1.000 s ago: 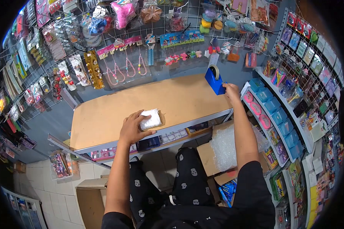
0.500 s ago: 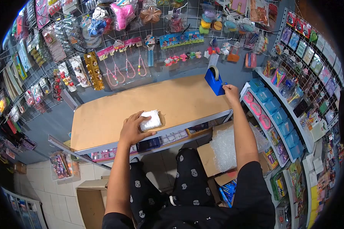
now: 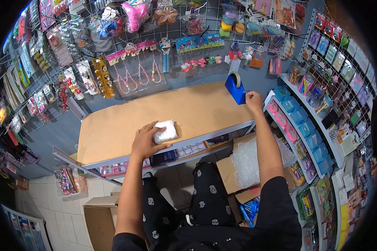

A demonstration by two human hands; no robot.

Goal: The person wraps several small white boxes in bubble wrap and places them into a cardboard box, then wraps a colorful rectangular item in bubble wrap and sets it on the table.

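Two hands are seen at a tan table top [image 3: 121, 123] in a small stall. The left hand [image 3: 145, 141] is laid on a white padded parcel [image 3: 166, 130], with the fingers spread apart over its left side and the thumb set along its near edge. The parcel is found near the front edge of the table, about midway along it, lying flat on a small piece of brown card.

The right hand [image 3: 253, 101] is stretched out to the far right corner of the table, where a blue tape dispenser [image 3: 235, 90] is placed with a roll of tape standing in its top. The fingers of this hand are curled together just at the dispenser's near end; whether a strip of tape is pinched between them cannot be told.

Below the table's right end, a roll of bubble wrap [image 3: 247, 161] is held in an open cardboard box [image 3: 225, 173]. A shelf of blue boxes [image 3: 303, 125] is seen to the right, and a wire grid [image 3: 146, 54] hung with packets and trinkets is seen behind the table.
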